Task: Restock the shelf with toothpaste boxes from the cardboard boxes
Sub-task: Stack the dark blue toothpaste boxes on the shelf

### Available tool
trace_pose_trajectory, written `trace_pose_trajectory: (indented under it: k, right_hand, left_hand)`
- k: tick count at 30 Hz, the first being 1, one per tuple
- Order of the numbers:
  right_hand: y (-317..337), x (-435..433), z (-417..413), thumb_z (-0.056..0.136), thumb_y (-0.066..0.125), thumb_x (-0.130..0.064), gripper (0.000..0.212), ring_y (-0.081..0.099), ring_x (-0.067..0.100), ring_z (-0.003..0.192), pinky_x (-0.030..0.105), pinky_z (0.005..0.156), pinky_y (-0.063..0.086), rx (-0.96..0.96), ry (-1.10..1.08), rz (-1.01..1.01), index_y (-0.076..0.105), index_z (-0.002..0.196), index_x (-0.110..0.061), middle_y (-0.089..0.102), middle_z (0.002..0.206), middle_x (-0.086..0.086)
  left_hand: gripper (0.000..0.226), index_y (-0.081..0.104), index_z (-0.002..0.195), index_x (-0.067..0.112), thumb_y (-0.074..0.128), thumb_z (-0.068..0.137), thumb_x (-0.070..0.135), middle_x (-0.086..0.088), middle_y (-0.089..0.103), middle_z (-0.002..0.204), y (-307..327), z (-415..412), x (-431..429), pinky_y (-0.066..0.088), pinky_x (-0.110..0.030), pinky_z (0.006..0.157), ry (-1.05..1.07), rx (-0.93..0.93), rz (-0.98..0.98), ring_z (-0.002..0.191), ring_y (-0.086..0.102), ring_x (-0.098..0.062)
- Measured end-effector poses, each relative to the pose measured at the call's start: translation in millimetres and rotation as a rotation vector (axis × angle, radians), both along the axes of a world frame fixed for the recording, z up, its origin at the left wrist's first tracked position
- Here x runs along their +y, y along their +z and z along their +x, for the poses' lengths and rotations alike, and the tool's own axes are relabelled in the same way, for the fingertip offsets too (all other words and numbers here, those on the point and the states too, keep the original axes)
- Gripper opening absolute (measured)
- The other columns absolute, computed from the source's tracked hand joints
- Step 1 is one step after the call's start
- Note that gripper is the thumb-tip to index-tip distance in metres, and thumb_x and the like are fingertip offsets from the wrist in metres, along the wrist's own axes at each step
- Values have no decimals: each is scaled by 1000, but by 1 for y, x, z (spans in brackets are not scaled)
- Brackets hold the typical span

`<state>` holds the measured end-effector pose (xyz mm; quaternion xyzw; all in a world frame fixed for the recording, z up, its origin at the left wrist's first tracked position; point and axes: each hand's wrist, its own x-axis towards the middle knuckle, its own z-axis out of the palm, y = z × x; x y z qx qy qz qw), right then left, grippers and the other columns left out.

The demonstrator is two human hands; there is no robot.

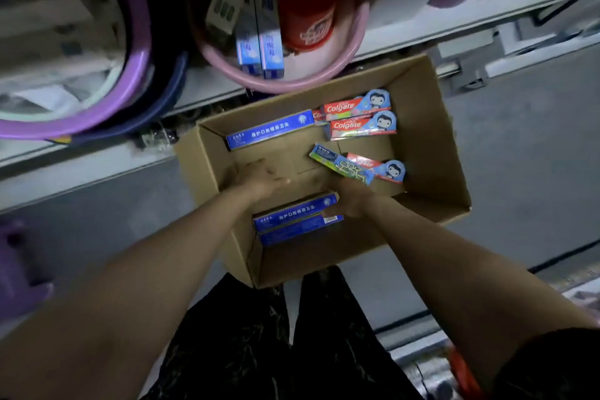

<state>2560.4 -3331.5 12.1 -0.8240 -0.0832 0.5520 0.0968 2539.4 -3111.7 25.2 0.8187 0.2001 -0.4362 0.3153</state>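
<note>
An open cardboard box (pixel 431 153) stands on the floor below the shelf. Inside, two stacked blue toothpaste boxes (pixel 292 221) lie against its near wall. My right hand (pixel 350 201) grips their right end, thumb on the upper one. My left hand (pixel 259 178) hovers just beyond them over the box floor, fingers stretched out and holding nothing. Also in the box are another blue toothpaste box (pixel 269 131) at the far wall, two red Colgate boxes (pixel 360 117) at the far right, and a green toothpaste box (pixel 341 167) lying across a third Colgate box (pixel 389 170).
On the shelf above, a pink basin (pixel 324 81) holds blue toothpaste boxes (pixel 259 52) and a red item. Purple and dark blue basins (pixel 130 81) sit to its left. Grey floor surrounds the cardboard box. My dark trousers are at the bottom.
</note>
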Motion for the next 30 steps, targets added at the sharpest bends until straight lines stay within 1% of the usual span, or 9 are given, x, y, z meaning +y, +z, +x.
trace_pose_trajectory:
  k: [3,6,10,14,17,20,24,27,30]
  right_hand:
    - [-28,2,-1,78,83,-36,84,44,27,137,38,112,38,17,43,57,41,149,-20,48,148,6]
    - [-55,4,-4,75,84,-37,92,32,27,143,37,116,32,31,103,79,36,152,-26,37,155,6]
    - [-83,10,-15,69,86,-46,99,29,30,144,36,115,29,26,243,78,35,152,-26,32,157,8]
    - [-87,13,-19,65,87,-50,112,15,34,149,44,118,26,-59,404,4,26,155,-24,22,161,11]
    - [-79,17,-12,68,86,-46,102,32,33,142,38,110,34,-119,499,1,33,151,-21,40,152,12]
    - [-63,13,1,75,81,-43,79,51,28,127,37,99,44,-124,368,102,45,144,-28,55,139,6]
    - [-23,-13,26,84,75,-46,45,61,17,106,30,84,49,190,-20,191,59,122,-29,64,123,0]
    - [10,-44,39,84,76,-42,38,67,15,94,28,64,57,276,-348,239,62,116,-27,67,108,0]
    - [34,-73,43,84,76,-35,33,70,13,86,28,60,58,272,-517,310,68,114,-26,70,102,0]
  left_hand:
    - [54,62,122,13,69,83,50,-3,62,128,-21,0,3,43,-34,101,73,-30,0,119,56,-22]
    - [56,59,124,14,69,83,51,-4,61,129,-34,0,4,45,-33,99,107,-36,7,118,57,-21]
    - [55,57,125,14,68,84,50,-4,60,131,-41,1,5,44,-29,98,140,-96,-2,119,56,-20]
    - [53,59,121,15,70,82,50,-6,63,126,-43,2,10,46,-32,100,184,-138,-10,116,58,-20]
    - [52,60,119,15,72,81,49,-7,64,124,-47,1,14,46,-36,102,222,-144,-32,115,59,-20]
    - [50,62,116,13,73,81,47,-7,66,120,-46,2,15,46,-36,101,267,-180,-33,112,60,-21]
    - [41,66,107,16,74,81,45,-8,68,112,-41,8,17,48,-35,99,414,-223,-79,107,63,-22]
    - [38,65,109,15,72,84,43,-7,69,111,-35,17,19,47,-29,95,481,-267,-59,105,64,-20]
    - [47,59,124,16,70,86,42,-9,60,126,-36,24,17,40,-24,96,395,-301,78,116,56,-22]
